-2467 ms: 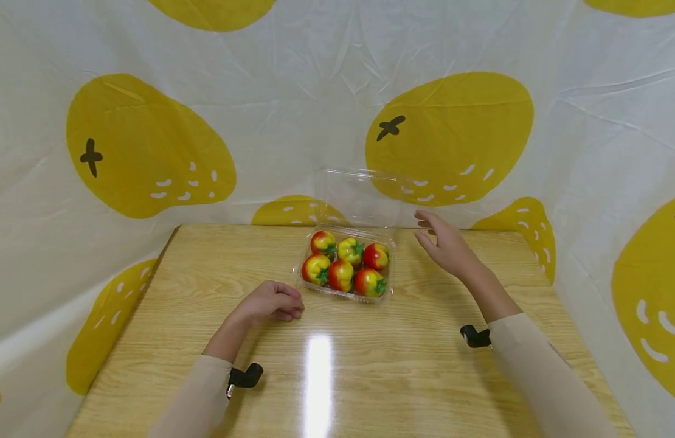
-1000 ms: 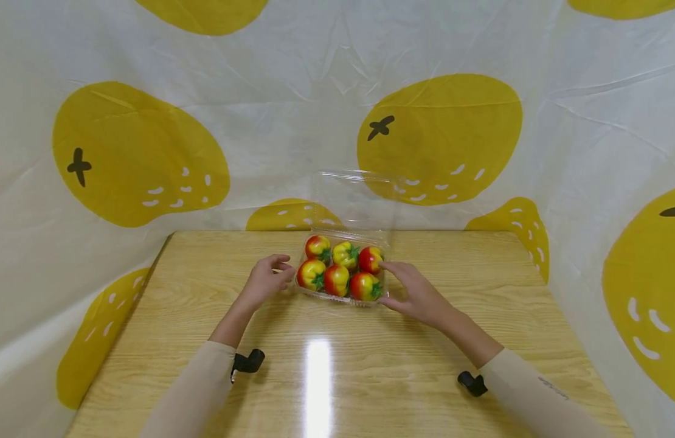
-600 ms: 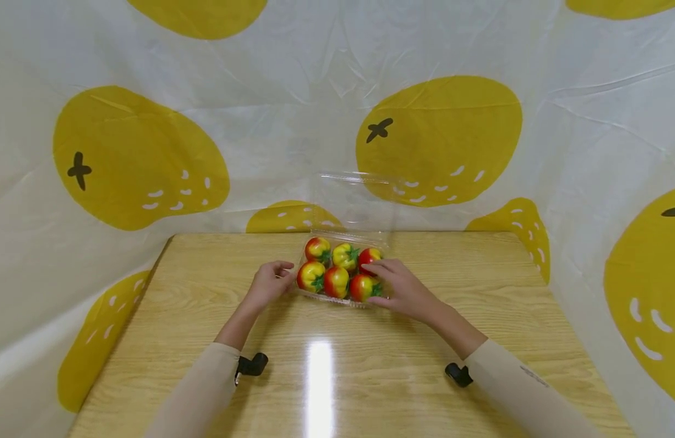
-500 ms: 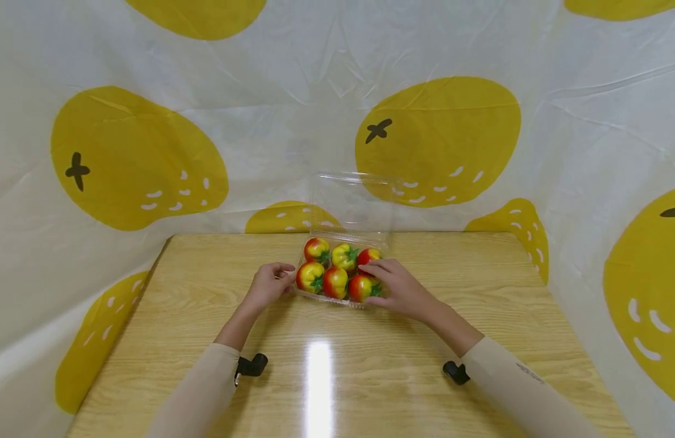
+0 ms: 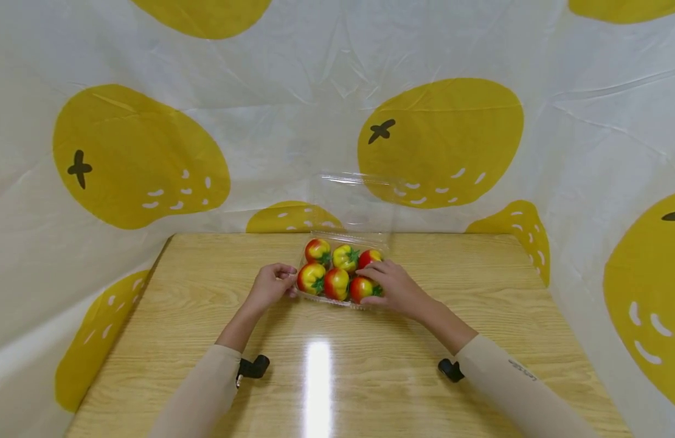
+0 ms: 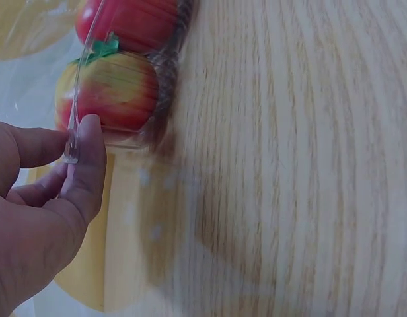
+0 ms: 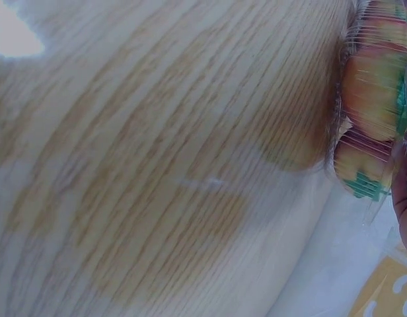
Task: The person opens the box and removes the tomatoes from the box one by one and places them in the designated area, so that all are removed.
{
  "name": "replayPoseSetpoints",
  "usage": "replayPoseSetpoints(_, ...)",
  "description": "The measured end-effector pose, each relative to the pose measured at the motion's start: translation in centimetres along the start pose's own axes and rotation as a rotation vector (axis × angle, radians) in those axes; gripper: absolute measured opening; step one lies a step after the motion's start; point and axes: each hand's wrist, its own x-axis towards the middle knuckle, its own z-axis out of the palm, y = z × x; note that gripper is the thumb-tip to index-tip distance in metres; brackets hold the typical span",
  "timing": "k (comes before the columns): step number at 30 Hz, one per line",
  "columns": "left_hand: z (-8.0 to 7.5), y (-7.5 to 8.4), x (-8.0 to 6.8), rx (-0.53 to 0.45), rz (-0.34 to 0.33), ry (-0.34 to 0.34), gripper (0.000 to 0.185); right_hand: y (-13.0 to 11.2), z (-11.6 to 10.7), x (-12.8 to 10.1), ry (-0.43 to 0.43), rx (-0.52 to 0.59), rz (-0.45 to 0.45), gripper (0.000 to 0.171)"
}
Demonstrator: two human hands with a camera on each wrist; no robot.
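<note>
Clear plastic makes up the clamshell box (image 5: 344, 272), which is sitting toward the far middle of the wooden desk (image 5: 337, 371), its lid (image 5: 355, 204) standing open and upright against the backdrop. No label or writing is showing on the box; there is a small dark mark on the person's right sleeve (image 5: 520, 371), too small to read. The box is lying with its long axis running left to right across the desk, hinge side facing away from the person.

Six tomatoes (image 5: 337, 283), red blending into yellow with green stems, are sitting inside in two rows of three.

The left hand (image 5: 272, 286) is pinching the rim at the box's left end between thumb and fingers (image 6: 84, 165), as the left wrist view is showing plainly. The right hand (image 5: 394, 291) is resting at the right end, fingers curled over the near right tomato (image 5: 362, 287) and the box edge; whether it is truly gripping I cannot tell.

A white curtain (image 5: 294, 109) printed with big yellow fruit shapes is hanging around the desk.
</note>
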Motion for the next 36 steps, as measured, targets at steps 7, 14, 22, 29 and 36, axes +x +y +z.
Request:
replayPoseSetpoints(7,0.1,0.1,-0.5,-0.022,0.005,0.003,0.025,0.0,-0.2,0.2,-0.052,-0.029,0.022,0.063)
replayPoseSetpoints(14,0.3,0.0,-1.0,-0.041,-0.011,0.013,0.024,-0.2,-0.4,0.2,-0.077,-0.038,0.034,0.061)
replayPoseSetpoints(22,0.3,-0.2,-1.1,-0.059,-0.038,0.011,0.02,-0.6,-0.9,0.2,-0.094,-0.012,0.039,0.063)
replayPoseSetpoints(29,0.3,-0.4,-1.3,-0.063,-0.046,0.021,0.018,-0.7,-1.0,0.3,-0.085,0.006,0.022,0.06)
replayPoseSetpoints(36,0.5,-0.3,-1.3,-0.068,-0.063,0.027,0.017,-0.3,-0.9,0.1,-0.063,0.042,0.013,0.06)
